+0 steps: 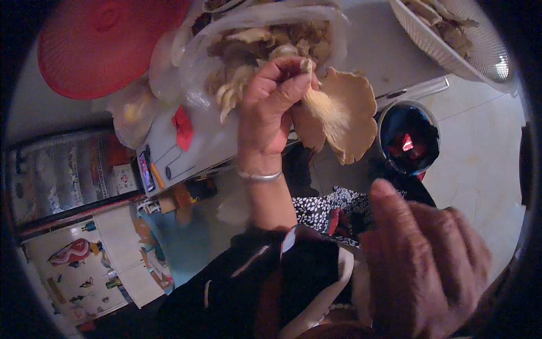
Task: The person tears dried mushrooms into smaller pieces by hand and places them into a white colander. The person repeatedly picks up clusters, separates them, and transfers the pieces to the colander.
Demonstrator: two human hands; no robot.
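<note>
My left hand (271,99), with a silver bangle at its wrist, pinches a tan oyster mushroom (345,114) by the stem. Its pale gilled cap fans out to the right, over the table's front edge. Behind that hand, an open clear plastic bag (190,84) holds a heap of similar mushrooms (237,42). Close to the camera on the lower right is my right hand (423,254), blurred, its back towards me. One finger points upward and the others are bent. Whether anything is in its grasp is hidden.
A white ribbed basket (440,51) with mushroom pieces stands at upper right. Below it is a bin (408,135) lined in black. At left are a red plastic basin or lid (106,51), a red scrap (183,127) and a phone (146,169) near the table (211,137) edge.
</note>
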